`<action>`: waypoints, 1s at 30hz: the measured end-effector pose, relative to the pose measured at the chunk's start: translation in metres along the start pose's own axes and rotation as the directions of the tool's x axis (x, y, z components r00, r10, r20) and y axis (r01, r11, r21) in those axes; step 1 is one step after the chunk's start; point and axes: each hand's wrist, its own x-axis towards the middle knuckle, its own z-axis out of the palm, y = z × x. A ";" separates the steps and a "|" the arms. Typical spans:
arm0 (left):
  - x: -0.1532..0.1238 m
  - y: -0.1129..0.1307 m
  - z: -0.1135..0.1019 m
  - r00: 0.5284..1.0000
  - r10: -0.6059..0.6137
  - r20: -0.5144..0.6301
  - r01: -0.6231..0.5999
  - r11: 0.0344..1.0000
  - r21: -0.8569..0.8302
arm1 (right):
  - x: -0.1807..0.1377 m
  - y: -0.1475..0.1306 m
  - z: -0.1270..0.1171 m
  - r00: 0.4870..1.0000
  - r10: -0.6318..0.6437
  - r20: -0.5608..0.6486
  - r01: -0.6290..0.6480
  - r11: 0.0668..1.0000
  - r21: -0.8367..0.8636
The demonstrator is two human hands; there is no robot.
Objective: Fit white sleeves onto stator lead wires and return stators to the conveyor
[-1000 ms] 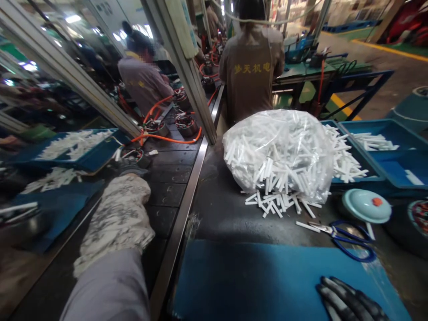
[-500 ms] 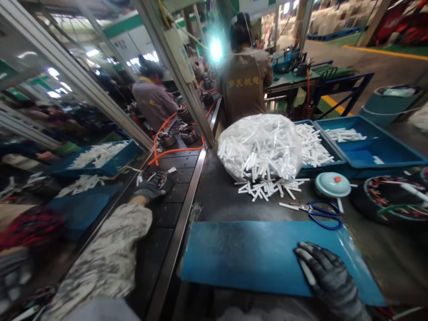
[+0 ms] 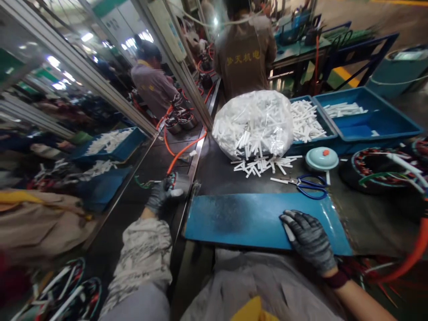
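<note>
My left hand (image 3: 160, 195), in a dark grey glove with pale fingertips, reaches over the conveyor at left. It grips a motor stator (image 3: 181, 182) with wire windings, the thumb along its near side and the other fingers partly hidden. An orange tube (image 3: 182, 154) runs up to the stator. My right hand (image 3: 306, 238), gloved alike, rests palm down on a blue mat (image 3: 217, 218), its fingers stretched out. Blue-handled scissors (image 3: 310, 186) lie just beyond the mat. White tube pieces (image 3: 256, 167) are spilled in front of a clear plastic bag (image 3: 254, 122).
Blue bins (image 3: 368, 129) with white tubes stand behind a pale blue lidded bowl (image 3: 321, 158). A large wound stator (image 3: 377, 171) sits at right. A metal rail (image 3: 197, 156) edges the conveyor. Co-workers (image 3: 152, 87) are beyond the frame posts (image 3: 187, 67) and across the line.
My left hand and the stator have moved right, toward the conveyor's rail. The right hand stays on the mat. The view has tilted down, and the co-worker's near hand at left has left the picture.
</note>
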 end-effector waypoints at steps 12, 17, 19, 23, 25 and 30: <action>-0.067 0.108 0.062 0.986 0.005 0.168 -0.015 0.998 0.062 | 0.010 0.001 -0.006 0.999 0.034 0.032 -0.036 0.997 0.069; -0.070 0.109 0.041 0.863 0.503 -0.040 -0.425 0.682 -0.595 | 0.035 -0.015 -0.007 0.998 0.058 0.038 -0.065 0.967 0.244; -0.060 0.094 0.034 0.809 0.565 -0.160 -0.547 0.626 -0.556 | 0.043 -0.023 -0.009 0.995 0.073 0.060 -0.089 0.945 0.313; -0.033 0.061 0.042 0.712 0.685 -0.157 -0.702 0.693 -0.161 | 0.056 -0.035 -0.014 0.993 0.053 0.109 -0.092 0.912 0.400; -0.025 0.051 0.049 0.707 0.701 -0.096 -0.706 0.706 -0.046 | 0.066 -0.042 -0.014 0.995 -0.027 0.095 -0.017 0.900 0.435; -0.020 0.052 0.062 0.768 0.641 -0.011 -0.639 0.767 0.061 | 0.098 -0.068 0.004 0.955 -0.291 0.063 0.222 0.837 0.500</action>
